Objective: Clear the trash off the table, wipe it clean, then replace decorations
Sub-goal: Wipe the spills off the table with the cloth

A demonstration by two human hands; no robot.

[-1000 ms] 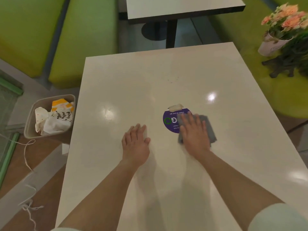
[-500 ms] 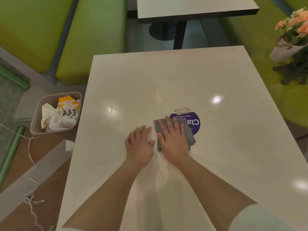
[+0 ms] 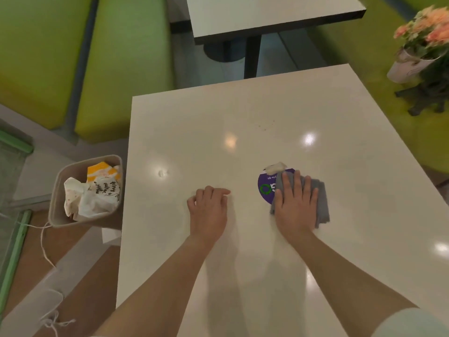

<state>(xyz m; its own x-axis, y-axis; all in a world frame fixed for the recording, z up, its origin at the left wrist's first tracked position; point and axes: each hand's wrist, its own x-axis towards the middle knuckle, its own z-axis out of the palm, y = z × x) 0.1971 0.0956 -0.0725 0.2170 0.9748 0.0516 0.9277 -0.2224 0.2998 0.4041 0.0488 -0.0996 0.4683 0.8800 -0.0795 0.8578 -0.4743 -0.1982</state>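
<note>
My right hand [image 3: 295, 203] presses flat on a folded grey cloth [image 3: 322, 205] on the cream table [image 3: 218, 117]. The cloth covers part of a round purple sticker [image 3: 266, 188] stuck to the tabletop, with a torn bit of pale tape [image 3: 274, 167] at its far edge. My left hand [image 3: 209, 210] rests on the table to the left, fingers curled under, holding nothing. A small white crumb [image 3: 161, 173] lies further left, and faint specks [image 3: 266, 125] show toward the far side. A pot of orange flowers [image 3: 418, 45] stands on the green bench at the right.
A beige bin [image 3: 57, 190] full of crumpled food wrappers sits on the floor at the table's left edge. Green benches [image 3: 109, 57] run along both sides. Another table [image 3: 267, 15] stands beyond. A dark plant stand [image 3: 430, 96] sits beside the flower pot. White cord trails on the floor at left.
My right hand slid the cloth left beside my left hand, then back right over the purple sticker. My left hand's fingers have curled under.
</note>
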